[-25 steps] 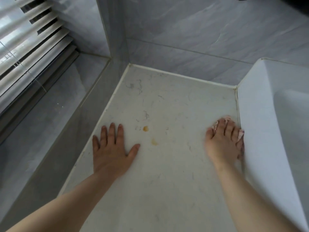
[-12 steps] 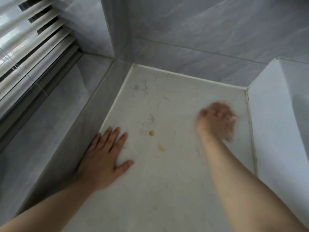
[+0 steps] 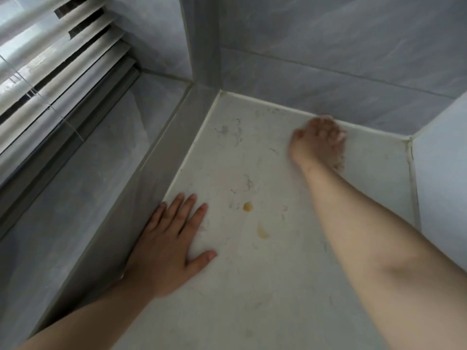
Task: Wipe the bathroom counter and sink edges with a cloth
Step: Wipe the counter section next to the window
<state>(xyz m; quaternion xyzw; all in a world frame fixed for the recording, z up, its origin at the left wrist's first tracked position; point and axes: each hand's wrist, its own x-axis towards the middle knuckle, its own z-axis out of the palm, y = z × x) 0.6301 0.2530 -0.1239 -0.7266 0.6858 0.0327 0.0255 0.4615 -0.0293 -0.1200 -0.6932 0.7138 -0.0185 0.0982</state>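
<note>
At 1 o'clock on the desk (image 3: pixel 252 286), by the back-wall seam (image 3: pixel 278 107): cloth (image 3: pixel 339 161) under right hand (image 3: pixel 317 142). Blurred, can't tell if fingers clamp it or just press. Risk: wad this small could skip the yellow stains (image 3: pixel 247 206) at centre if it hugs the seam. Cloth look: pale pinkish fringe, mostly hidden. Flat at 8 o'clock: left hand (image 3: pixel 171 246), fingers apart. 3 o'clock: sink (image 3: pixel 442 178).
</note>
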